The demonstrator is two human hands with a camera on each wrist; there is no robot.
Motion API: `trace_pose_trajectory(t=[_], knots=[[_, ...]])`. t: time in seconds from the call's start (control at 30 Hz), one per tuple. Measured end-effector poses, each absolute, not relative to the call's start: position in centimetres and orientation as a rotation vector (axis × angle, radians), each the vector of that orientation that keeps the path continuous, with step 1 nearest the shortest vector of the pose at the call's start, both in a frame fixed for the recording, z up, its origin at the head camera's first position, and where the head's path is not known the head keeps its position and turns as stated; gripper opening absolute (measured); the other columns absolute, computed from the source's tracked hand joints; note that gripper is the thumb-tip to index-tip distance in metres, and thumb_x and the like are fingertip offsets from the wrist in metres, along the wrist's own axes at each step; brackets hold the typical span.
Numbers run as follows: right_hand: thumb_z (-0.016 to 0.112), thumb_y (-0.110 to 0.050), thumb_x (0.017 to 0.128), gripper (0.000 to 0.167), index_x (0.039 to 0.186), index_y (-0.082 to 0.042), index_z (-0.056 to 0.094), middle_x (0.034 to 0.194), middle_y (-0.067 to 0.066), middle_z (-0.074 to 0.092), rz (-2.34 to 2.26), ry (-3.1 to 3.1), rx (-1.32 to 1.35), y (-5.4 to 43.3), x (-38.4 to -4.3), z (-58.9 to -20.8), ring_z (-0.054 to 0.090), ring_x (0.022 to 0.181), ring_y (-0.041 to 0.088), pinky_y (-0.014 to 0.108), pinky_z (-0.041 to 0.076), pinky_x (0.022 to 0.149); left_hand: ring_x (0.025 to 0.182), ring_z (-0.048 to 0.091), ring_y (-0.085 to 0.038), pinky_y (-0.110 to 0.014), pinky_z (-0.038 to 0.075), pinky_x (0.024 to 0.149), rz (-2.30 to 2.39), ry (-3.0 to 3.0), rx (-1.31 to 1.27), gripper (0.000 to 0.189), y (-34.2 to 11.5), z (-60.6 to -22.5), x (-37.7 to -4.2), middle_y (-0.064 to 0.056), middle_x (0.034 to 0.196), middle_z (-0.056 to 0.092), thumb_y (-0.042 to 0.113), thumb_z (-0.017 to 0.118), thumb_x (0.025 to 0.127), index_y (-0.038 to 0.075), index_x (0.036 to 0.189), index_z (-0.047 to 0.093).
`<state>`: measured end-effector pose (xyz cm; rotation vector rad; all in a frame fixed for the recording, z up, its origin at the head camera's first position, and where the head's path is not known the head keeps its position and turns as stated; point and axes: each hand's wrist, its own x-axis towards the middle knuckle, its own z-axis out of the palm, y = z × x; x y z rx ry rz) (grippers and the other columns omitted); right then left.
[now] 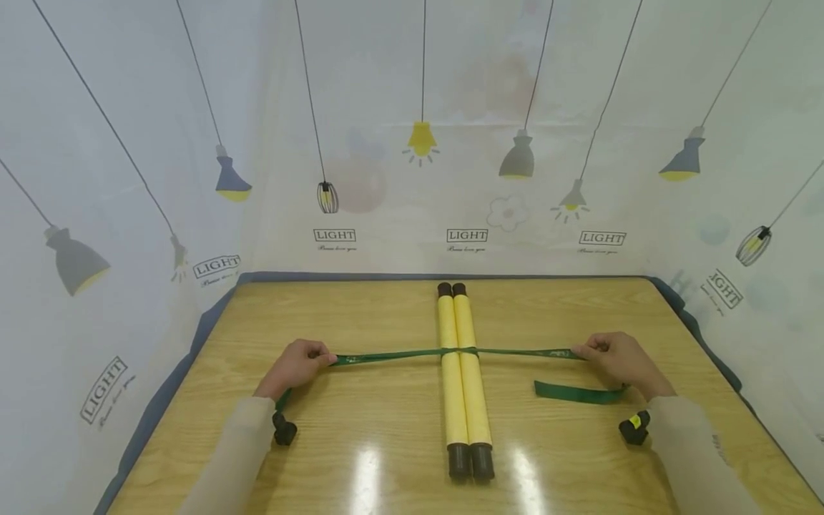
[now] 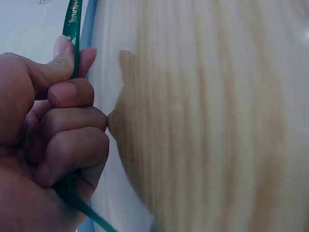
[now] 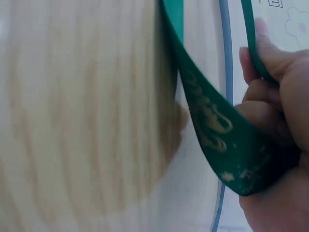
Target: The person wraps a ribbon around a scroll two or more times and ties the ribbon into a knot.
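Two yellow rods (image 1: pixel 465 400) with dark end caps lie side by side on the table, pointing away from me. Around both, above their middle, runs a green ribbon (image 1: pixel 393 355), stretched nearly straight out to either side. My left hand (image 1: pixel 299 363) pinches its left part between thumb and forefinger, the other fingers curled in. On the right, my right hand (image 1: pixel 621 361) pinches the opposite part the same way. Gold print shows on the ribbon (image 3: pixel 212 130) in the right wrist view, where a wide loop hangs from the palm. The ribbon's loose tail (image 1: pixel 573 393) reaches leftward below that hand.
The wood-grain table (image 1: pixel 322 307) has a blue-grey edge. White sheeting (image 1: pixel 386 86) printed with hanging lamps rises behind it and along both sides. Small black devices (image 1: pixel 284 430) sit at the wrists, beside pale sleeves (image 1: pixel 234 458).
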<state>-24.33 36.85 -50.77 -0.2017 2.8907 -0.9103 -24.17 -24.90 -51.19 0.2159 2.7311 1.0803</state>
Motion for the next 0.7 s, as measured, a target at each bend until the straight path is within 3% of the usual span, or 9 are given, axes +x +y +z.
trace_pose_trajectory(t=[0.2,0.47,0.7], knots=[[0.061,-0.057,0.099,0.048,0.095,-0.011,0.074,0.095,0.007,0.071,-0.827,2.946,-0.148,37.3,-24.5,-51.2,0.052,0.079,0.019,0.032,0.042,0.070,0.076,0.049,-0.019,-0.033,0.039,0.070,1.112,2.686,0.230,0.027,-24.5,-50.9,-24.5,-0.005,0.093,0.068,0.035,0.065,0.102,0.012,0.089,0.073],[0.064,-0.058,0.097,0.047,0.104,-0.012,0.075,0.111,0.017,0.073,-0.804,2.984,-0.112,40.7,-23.6,-50.6,0.065,0.094,0.029,0.044,0.053,0.077,0.079,0.053,-0.020,-0.034,0.042,0.068,1.077,2.714,0.148,0.028,-26.7,-50.4,-24.1,-0.007,0.105,0.070,0.040,0.064,0.102,0.016,0.107,0.077],[0.060,-0.054,0.100,0.053,0.110,-0.003,0.071,0.108,0.024,0.071,-0.735,3.092,-0.020,45.0,-22.8,-48.3,0.065,0.089,0.034,0.043,0.051,0.068,0.094,0.060,-0.024,-0.039,0.049,0.079,0.995,2.810,0.103,0.032,-30.5,-49.0,-23.4,-0.014,0.117,0.070,0.036,0.063,0.103,0.010,0.118,0.074]])
